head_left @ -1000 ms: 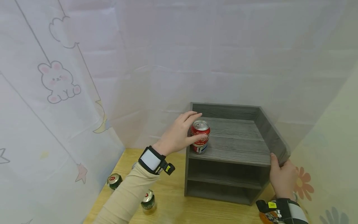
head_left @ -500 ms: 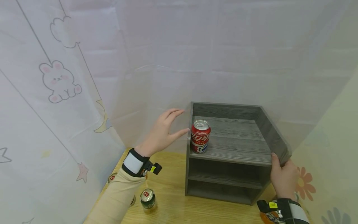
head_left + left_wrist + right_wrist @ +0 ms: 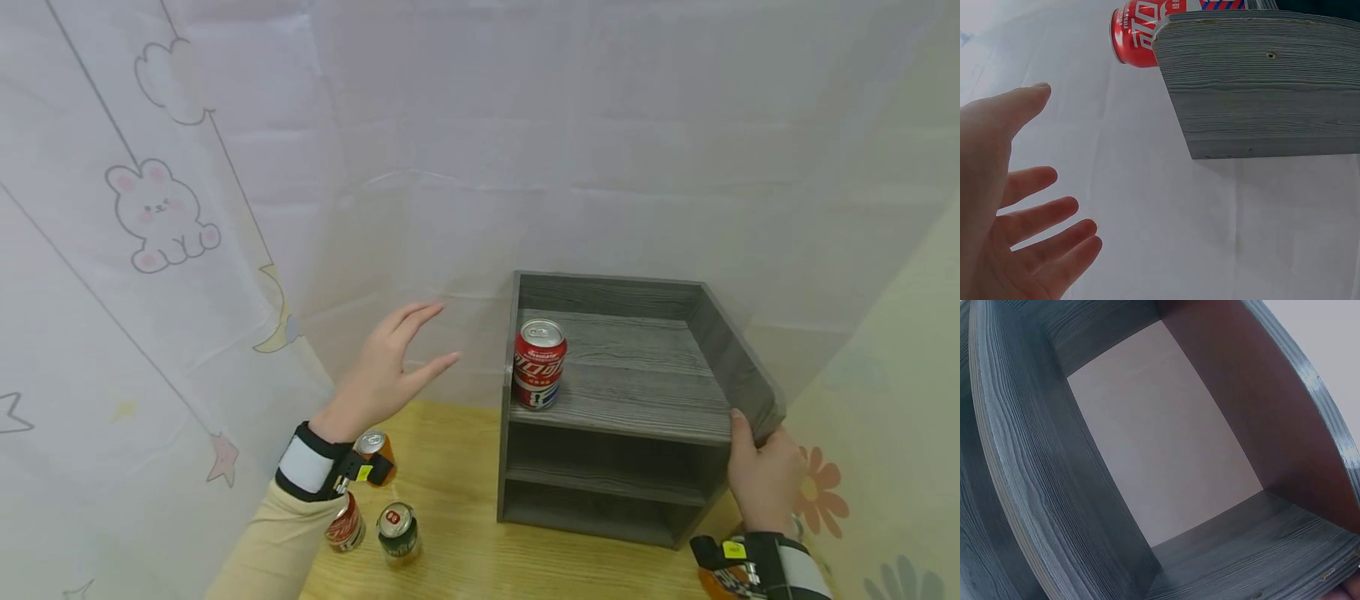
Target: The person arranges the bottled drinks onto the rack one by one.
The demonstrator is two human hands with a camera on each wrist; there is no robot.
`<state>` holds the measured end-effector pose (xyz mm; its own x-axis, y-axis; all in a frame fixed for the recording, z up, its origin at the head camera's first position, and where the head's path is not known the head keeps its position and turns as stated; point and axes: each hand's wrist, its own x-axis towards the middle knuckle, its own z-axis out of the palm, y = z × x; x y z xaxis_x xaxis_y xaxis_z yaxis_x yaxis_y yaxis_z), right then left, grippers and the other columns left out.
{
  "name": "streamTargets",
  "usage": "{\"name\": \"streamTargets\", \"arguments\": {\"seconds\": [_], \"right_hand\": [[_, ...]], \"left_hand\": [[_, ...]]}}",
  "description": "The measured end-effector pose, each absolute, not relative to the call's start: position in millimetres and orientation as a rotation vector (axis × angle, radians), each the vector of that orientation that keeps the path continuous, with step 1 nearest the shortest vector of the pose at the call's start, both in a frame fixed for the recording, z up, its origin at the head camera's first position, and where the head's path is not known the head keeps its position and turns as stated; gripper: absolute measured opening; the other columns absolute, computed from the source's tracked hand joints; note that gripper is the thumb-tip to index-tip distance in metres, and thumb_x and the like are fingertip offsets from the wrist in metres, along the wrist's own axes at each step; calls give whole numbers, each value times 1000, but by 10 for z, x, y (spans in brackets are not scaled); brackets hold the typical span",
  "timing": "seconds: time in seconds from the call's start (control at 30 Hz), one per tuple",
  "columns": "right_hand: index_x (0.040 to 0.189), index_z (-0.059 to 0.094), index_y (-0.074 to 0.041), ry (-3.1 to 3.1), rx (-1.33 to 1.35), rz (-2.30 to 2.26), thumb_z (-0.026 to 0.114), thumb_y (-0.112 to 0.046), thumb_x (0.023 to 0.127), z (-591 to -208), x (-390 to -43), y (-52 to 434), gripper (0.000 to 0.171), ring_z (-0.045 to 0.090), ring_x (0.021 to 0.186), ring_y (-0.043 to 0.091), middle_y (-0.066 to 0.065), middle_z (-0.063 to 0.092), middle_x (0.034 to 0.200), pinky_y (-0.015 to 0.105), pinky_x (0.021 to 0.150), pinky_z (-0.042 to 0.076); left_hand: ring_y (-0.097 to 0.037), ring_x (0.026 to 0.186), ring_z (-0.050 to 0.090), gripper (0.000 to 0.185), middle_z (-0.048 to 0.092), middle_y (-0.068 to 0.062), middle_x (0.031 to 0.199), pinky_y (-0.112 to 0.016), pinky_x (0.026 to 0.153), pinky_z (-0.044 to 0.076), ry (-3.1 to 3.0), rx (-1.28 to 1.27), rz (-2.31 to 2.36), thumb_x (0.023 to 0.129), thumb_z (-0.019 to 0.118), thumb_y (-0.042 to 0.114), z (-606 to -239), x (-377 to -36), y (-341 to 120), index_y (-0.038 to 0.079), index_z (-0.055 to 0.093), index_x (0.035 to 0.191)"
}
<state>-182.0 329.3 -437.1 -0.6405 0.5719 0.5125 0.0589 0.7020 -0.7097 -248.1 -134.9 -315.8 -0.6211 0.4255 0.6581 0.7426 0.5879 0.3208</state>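
Observation:
A red soda can [image 3: 538, 364] stands upright at the left end of the top tier of a grey wooden shelf unit [image 3: 637, 408]. My left hand [image 3: 416, 342] hovers open to the left of the unit, fingers spread, holding nothing and well apart from the can. In the left wrist view that left hand [image 3: 1035, 150] is spread before the white backdrop, with the can [image 3: 1138, 25] and the shelf's side panel [image 3: 1260, 81] above it. My right hand [image 3: 757, 471] grips the unit's front right corner, thumb on the top edge. The right wrist view shows only the shelf's inside [image 3: 1147, 456].
On the wooden table [image 3: 457, 567], left of the shelf unit, stand an orange can [image 3: 372, 446], a red can [image 3: 345, 527] and a green can [image 3: 397, 533]. White printed curtains close in on the left, back and right. The lower tiers [image 3: 600, 500] hold nothing visible.
My left hand has let go of the red can and drawn back left and down, away from the shelf. The can stays upright on the top tier. My right hand keeps its grip.

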Motion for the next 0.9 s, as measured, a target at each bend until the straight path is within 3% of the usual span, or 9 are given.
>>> {"name": "streamTargets", "arguments": {"seconds": [0.4,0.9], "right_hand": [[69,44,-1,-2148,-506,856,58,-27,103,-4371,-1839,3299,45,34,51,24,8,36,58,33,44,22],[72,45,1,-2163,-536,873,56,-28,104,-4372,-1846,3310,44,37,59,30,13,39,63,34,47,22]], "left_hand": [[-28,137,44,68,48,-9,150,-49,109,39,-2500,-782,-823,98,66,48,-3490,-2393,-1555,12,47,153],[-34,126,55,69,51,-13,146,-53,99,47,-2686,-623,-819,96,68,50,-4175,-2314,-1778,9,51,149]]}}
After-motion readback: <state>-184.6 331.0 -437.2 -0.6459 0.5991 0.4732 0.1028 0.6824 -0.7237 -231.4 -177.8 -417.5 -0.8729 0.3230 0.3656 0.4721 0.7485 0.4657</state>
